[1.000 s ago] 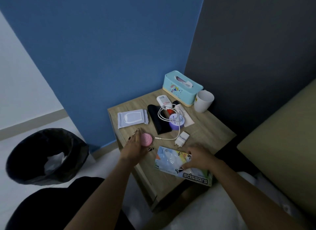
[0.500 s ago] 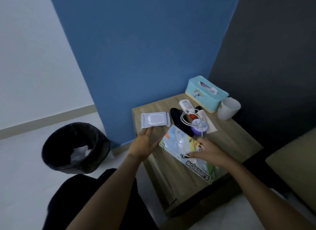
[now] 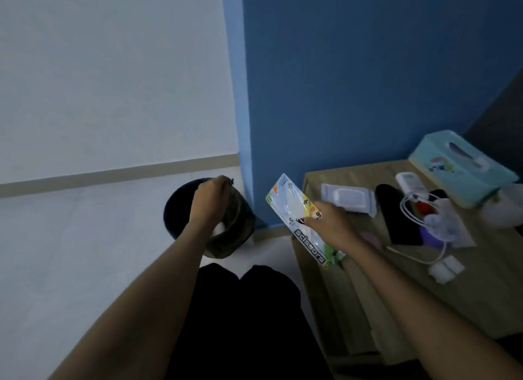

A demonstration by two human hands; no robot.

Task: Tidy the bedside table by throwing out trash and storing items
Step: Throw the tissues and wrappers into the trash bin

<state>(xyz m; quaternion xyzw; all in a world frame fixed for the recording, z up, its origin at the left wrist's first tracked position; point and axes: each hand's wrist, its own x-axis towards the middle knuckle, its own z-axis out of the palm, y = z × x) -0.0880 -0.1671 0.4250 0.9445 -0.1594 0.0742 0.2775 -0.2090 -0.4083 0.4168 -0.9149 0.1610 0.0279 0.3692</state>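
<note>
The left hand [image 3: 210, 198] hangs curled over the black trash bin [image 3: 181, 210], its contents unclear, while the right hand [image 3: 329, 221] pinches the empty scissors package [image 3: 294, 207] off the surface [image 3: 481, 289], likely as trash.

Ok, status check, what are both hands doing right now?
Left hand over the trash bin, closed. Right hand holding the scissors pack off the table. Nothing in the way.

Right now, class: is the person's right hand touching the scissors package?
Touching. The head view shows the right hand gripping the scissors package, its thumb pressed across the printed front, holding the package lifted past the bedside table's left edge.
</note>
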